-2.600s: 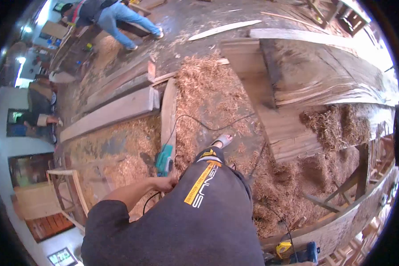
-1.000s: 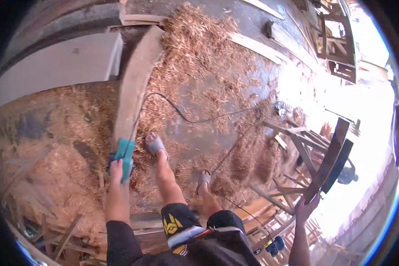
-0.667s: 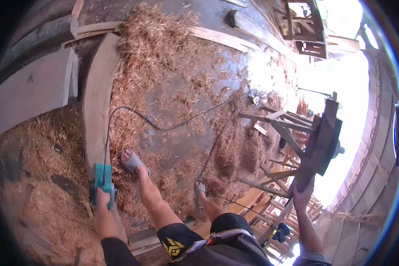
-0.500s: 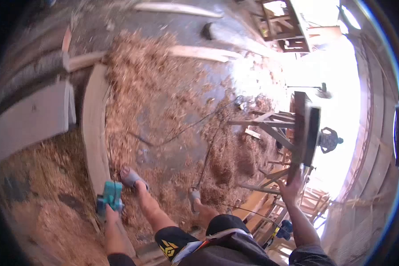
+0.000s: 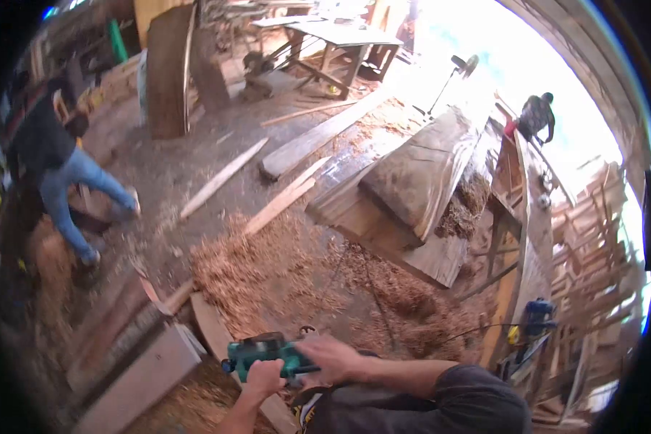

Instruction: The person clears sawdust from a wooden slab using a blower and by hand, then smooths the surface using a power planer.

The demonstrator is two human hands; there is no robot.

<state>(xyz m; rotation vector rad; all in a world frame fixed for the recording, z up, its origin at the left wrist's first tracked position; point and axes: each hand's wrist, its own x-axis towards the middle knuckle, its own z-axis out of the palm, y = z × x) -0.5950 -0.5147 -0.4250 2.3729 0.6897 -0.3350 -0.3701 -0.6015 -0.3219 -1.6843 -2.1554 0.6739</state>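
Grips teal power planer (image 5: 257, 353) at lower centre in closed left hand (image 5: 265, 377), now raised from low beside the wood shavings (image 5: 231, 278), blurred right hand (image 5: 330, 357) newly laid across its top, clasp unclear, making the hold two-handed.

No legible text, brand or number found. Teal power tool (image 5: 262, 353), lower centre: no readable marking. Yellow mark on dark garment (image 5: 324, 417), bottom centre: blurred, unreadable.
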